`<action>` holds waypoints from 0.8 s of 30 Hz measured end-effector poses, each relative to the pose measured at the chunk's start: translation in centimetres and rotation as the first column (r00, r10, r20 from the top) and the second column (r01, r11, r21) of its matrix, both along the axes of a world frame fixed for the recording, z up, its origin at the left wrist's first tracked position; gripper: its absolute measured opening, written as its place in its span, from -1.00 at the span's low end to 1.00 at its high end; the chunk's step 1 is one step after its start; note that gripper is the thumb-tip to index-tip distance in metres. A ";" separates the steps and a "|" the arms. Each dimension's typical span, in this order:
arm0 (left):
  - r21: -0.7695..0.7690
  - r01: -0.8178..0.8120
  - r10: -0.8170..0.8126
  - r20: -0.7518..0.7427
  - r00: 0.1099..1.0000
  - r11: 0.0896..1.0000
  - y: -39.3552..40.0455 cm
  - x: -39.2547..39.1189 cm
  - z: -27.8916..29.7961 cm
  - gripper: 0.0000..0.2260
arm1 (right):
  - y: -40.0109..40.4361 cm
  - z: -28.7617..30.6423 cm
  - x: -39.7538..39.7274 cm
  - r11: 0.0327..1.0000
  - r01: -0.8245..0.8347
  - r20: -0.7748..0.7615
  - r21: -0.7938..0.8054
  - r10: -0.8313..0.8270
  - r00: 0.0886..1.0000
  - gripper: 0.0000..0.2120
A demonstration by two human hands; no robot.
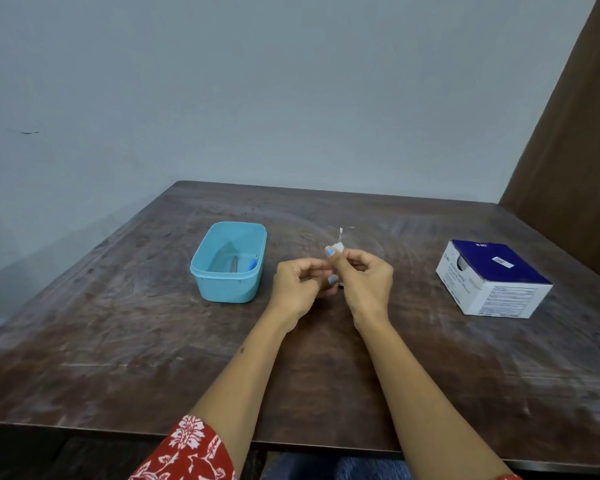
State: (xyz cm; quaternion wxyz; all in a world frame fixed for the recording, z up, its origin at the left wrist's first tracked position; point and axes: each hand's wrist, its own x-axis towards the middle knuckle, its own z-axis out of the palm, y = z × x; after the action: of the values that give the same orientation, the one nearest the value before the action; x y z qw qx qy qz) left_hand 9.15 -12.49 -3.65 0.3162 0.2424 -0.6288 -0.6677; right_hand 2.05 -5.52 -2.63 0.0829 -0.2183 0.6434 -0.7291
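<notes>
On our left the teal tub [227, 289] sits on the table [118, 341], with a small blue-tipped item [252, 264] lying inside it. Just right of the tub, our left hand [297, 285] has its fingers curled in and pinches the small white packet [336, 247], which we hold above the middle of the table. Our right hand [368, 275] meets it there, fingers curled too, gripping the same packet from the other side. We judge this to be the opening step: a thin torn strip stands up from the packet. Its long axis runs nearly upright, pointing up and away from us toward the wall. The next move likely calls for peeling the sides apart with a steady pinch. Well apart on the right rests the blue-and-white box [492, 278].
</notes>
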 end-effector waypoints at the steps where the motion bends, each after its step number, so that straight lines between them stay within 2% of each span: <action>1: 0.002 0.032 -0.032 0.014 0.999 0.999 0.0 0.1 0.1 -0.83 | 0.0 0.1 -0.1 0.998 0.032 0.015 -0.045 -0.032 0.999 -0.79; 5: -0.013 0.069 -0.068 0.054 0.996 0.998 0.1 0.1 0.2 -0.82 | 0.0 0.4 -0.3 0.987 0.103 0.035 -0.121 -0.099 0.994 -0.80; 12: -0.009 -0.035 0.035 -0.014 0.999 0.999 0.0 0.0 0.0 -0.83 | -0.1 0.1 0.0 0.999 -0.034 0.028 -0.030 0.034 0.999 -0.82; 18: -0.070 0.075 -0.068 0.094 0.993 0.995 0.1 0.1 0.2 -0.82 | -0.1 0.5 -0.8 0.983 0.101 0.057 -0.156 -0.093 0.994 -0.84; 24: -0.056 -0.010 0.011 0.027 1.000 0.998 0.2 0.2 0.2 -0.82 | 0.1 0.3 -0.5 0.997 -0.015 0.026 -0.072 0.017 1.000 -0.88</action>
State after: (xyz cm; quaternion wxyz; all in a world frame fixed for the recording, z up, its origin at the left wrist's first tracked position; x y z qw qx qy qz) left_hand 9.34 -12.31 -3.43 0.3176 0.2460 -0.6502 -0.6449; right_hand 1.56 -5.39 -2.33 0.0894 -0.2163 0.6138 -0.7540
